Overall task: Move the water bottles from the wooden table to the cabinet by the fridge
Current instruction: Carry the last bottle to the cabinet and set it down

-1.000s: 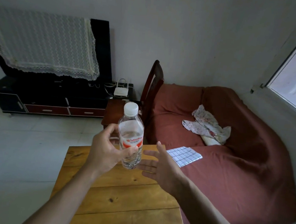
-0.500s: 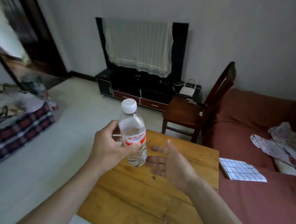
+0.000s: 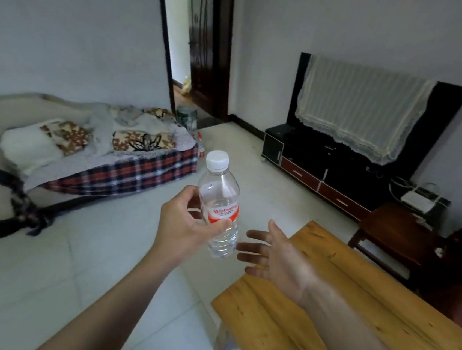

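Head view. Item: one water bottle (image 3: 219,205), clear plastic, white screw cap, red-and-white label band reading what looks like "Wahaha"; smaller print below it too fine to read. Position: held upright in the air over the pale floor, just left of the wooden table (image 3: 346,309), clear of its top. Holder: left hand (image 3: 187,224), fingers and thumb curled round the label band. One right hand (image 3: 275,258), palm turned up, fingers spread and straight, holding nothing, just right of the bottle's base and above the table's near-left corner.

Change from half a second ago: the bottle then hung over the table's top; now it hangs past the table's left edge. The view has swung left, so the red sofa is gone and a doorway (image 3: 200,46) now shows far behind the table.

Also counted, relative to the table: one lace-draped television (image 3: 373,110) behind it; one dark wooden chair (image 3: 397,235) at its far right; one bed with plaid cover (image 3: 106,156) well to its left.
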Action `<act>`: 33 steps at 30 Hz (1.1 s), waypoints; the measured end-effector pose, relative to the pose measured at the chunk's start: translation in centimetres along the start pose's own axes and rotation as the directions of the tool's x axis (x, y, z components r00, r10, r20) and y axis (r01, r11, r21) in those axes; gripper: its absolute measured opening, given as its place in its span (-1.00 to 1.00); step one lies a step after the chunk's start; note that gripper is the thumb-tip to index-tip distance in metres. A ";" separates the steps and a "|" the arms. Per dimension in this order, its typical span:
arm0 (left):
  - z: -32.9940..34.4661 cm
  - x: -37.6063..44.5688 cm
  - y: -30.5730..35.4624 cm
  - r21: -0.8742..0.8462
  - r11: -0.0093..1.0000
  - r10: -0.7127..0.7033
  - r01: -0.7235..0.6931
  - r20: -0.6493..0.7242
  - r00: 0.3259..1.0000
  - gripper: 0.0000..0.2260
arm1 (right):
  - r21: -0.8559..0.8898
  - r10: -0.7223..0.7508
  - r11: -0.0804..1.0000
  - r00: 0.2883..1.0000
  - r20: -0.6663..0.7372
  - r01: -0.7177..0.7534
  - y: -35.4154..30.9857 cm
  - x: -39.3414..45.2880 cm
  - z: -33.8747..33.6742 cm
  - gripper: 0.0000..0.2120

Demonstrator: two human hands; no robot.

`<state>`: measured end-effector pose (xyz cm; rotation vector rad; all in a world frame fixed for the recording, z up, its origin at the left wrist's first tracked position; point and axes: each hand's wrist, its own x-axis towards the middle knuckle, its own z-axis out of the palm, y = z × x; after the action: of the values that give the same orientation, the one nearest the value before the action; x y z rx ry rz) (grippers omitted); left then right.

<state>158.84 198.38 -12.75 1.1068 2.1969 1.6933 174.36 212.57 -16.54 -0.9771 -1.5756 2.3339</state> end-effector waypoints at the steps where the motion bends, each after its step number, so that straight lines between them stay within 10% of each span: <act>1: -2.1 0.0 -0.7 0.008 1.000 -0.003 0.004 -0.016 1.000 -0.58 | -0.005 0.010 1.000 1.000 0.008 -0.010 0.0 0.7 2.2 -0.43; 19: -29.6 -0.6 -12.5 0.146 0.963 -0.149 0.227 -0.415 0.898 -0.52 | -0.266 0.172 0.960 0.933 0.315 -0.087 2.1 12.9 32.4 -0.44; 33: -39.3 6.5 -16.9 0.244 0.866 -0.158 0.436 -0.695 0.702 -0.52 | -0.343 0.307 0.934 0.711 0.633 -0.098 -1.2 28.3 45.7 -0.42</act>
<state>125.59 170.63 -12.00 0.1058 3.0364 1.6896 125.02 191.20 -16.97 -0.3198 -2.2116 2.8862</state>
